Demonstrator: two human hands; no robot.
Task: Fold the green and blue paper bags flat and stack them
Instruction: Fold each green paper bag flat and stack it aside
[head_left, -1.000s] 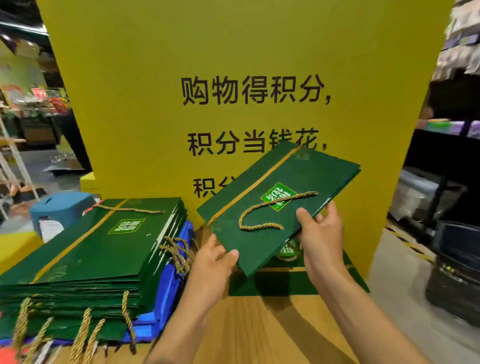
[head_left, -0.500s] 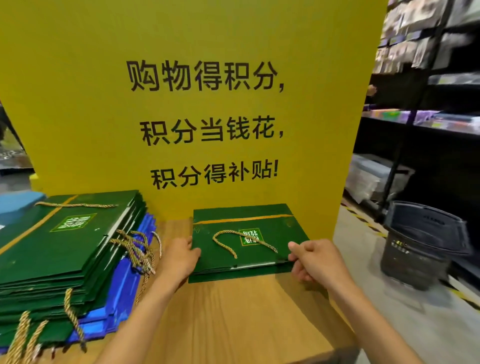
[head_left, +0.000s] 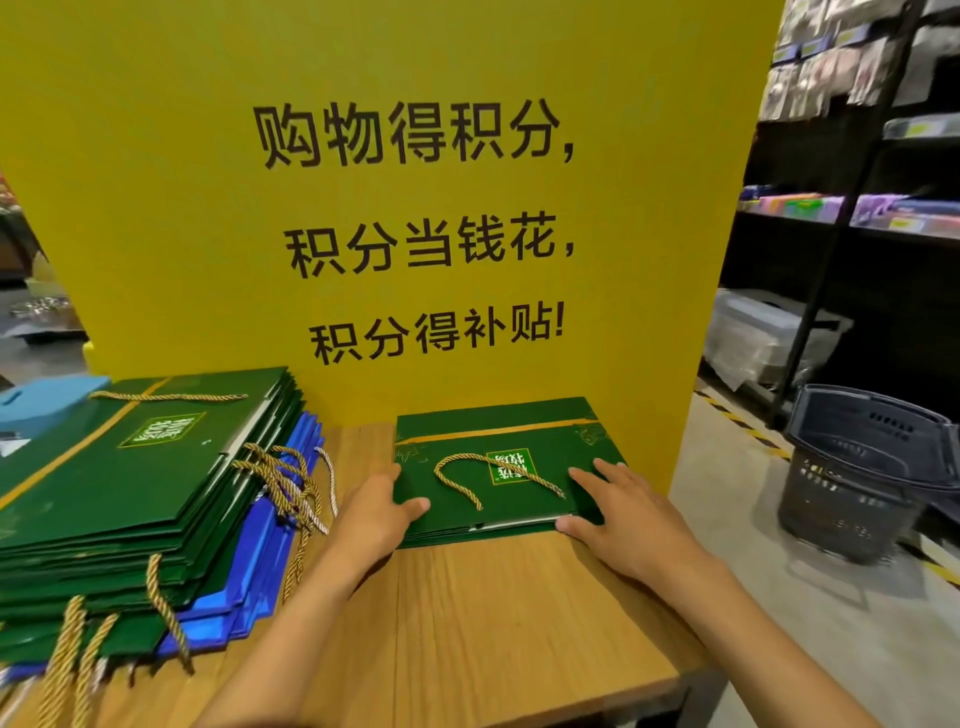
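Note:
A small stack of flat green paper bags (head_left: 540, 431) with a gold rope handle on top lies on the wooden table (head_left: 493, 623), against the yellow sign. My left hand (head_left: 376, 512) rests on the stack's near left corner, thumb on top. My right hand (head_left: 621, 514) lies flat on the near right part of the top bag, fingers straight. At the left sits a larger pile of flat green bags (head_left: 130, 467) over several blue bags (head_left: 260, 561), their rope handles hanging out.
A tall yellow sign board (head_left: 395, 208) stands directly behind the table. A dark plastic shopping basket (head_left: 862, 467) sits on the floor to the right, with dark store shelving (head_left: 852, 218) behind it. A light blue stool (head_left: 47, 397) shows at far left.
A second ago I held the green bag in the air with both hands. It now lies on the small stack, and both hands have gone from gripping its edges to lying on top.

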